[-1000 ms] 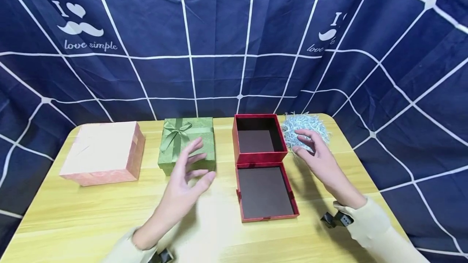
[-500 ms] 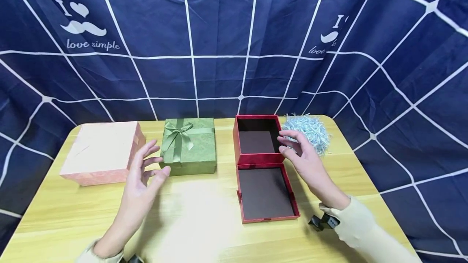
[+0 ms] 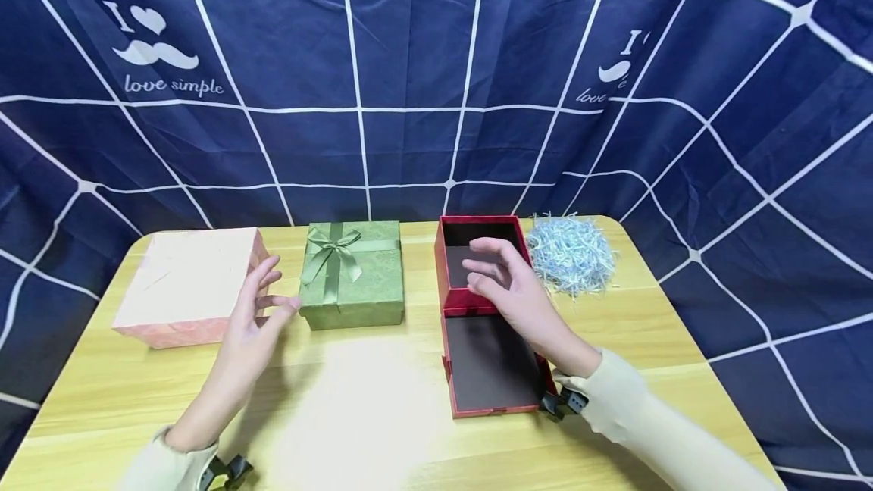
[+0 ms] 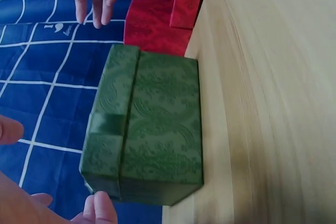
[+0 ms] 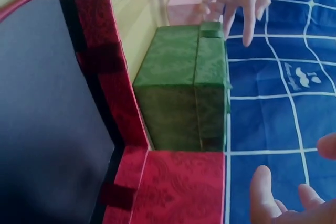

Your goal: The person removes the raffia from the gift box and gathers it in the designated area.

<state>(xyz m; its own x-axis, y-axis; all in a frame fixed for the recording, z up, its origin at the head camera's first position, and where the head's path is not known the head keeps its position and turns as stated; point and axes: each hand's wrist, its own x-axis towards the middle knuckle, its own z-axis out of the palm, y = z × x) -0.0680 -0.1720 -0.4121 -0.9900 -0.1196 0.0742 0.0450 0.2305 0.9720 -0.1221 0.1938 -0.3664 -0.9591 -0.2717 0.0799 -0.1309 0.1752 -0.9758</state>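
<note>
A green gift box (image 3: 375, 271) with a ribbon bow on its lid stands in the middle of the table. My left hand (image 3: 251, 328) hovers by its left side, fingers relaxed, its thumb tip near the box's edge. To the right sits a red box (image 3: 452, 295), its lid (image 3: 477, 377) folded down towards me and its dark inside showing. Over this red box floats my right hand (image 3: 521, 305), fingers loosely bent with nothing between them. In the left wrist view, fingertips (image 4: 102, 211) show close to the near end of the green box (image 4: 163, 124).
A pale pink box (image 3: 187, 279) stands at the left of the wooden table (image 3: 341, 430). Blue shredded paper (image 3: 573, 252) lies in a heap right of the red box. A navy curtain (image 3: 409, 142) with white lines hangs behind and at the sides.
My left hand has moved left from in front of the green box to its left side. My right hand has moved left from the shredded paper to over the red box.
</note>
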